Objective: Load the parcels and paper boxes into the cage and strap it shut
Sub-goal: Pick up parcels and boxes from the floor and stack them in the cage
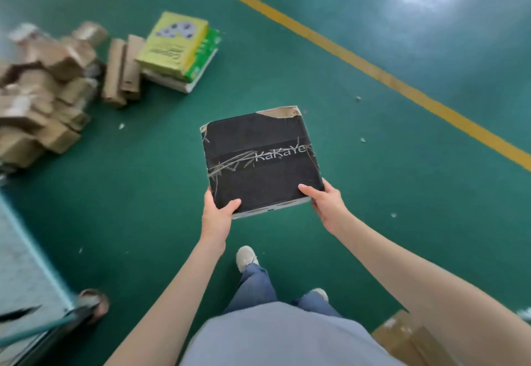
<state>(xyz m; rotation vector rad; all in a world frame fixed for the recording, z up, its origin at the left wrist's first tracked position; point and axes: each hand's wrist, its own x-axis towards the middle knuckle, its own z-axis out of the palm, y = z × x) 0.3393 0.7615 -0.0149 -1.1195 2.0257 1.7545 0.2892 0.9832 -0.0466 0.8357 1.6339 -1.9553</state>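
A green floor (373, 193) fills the view, seen from above as I look down past my own body. A yellow line (359, 62) runs across it from the far middle to the right edge. At the far left lies a blurred pile of brown cardboard boxes (43, 92), heaped unevenly. Just right of the pile, flat brown cartons lean beside a yellow and green pack (175, 44), which rests on a white one.

In the middle, held above the floor in front of me, is a flat square black box (258, 159). A band of tape reading "KaKaYe" crosses its top, and its far corners are torn to bare brown card.

At the near right edge sits a taped brown carton (408, 340), partly behind my arm.

My left hand (218, 213) grips the box's near left corner, thumb on top. My right hand (324, 202) grips the near right corner the same way.

Below the box, my pale shoes (245, 256) stand on the floor.
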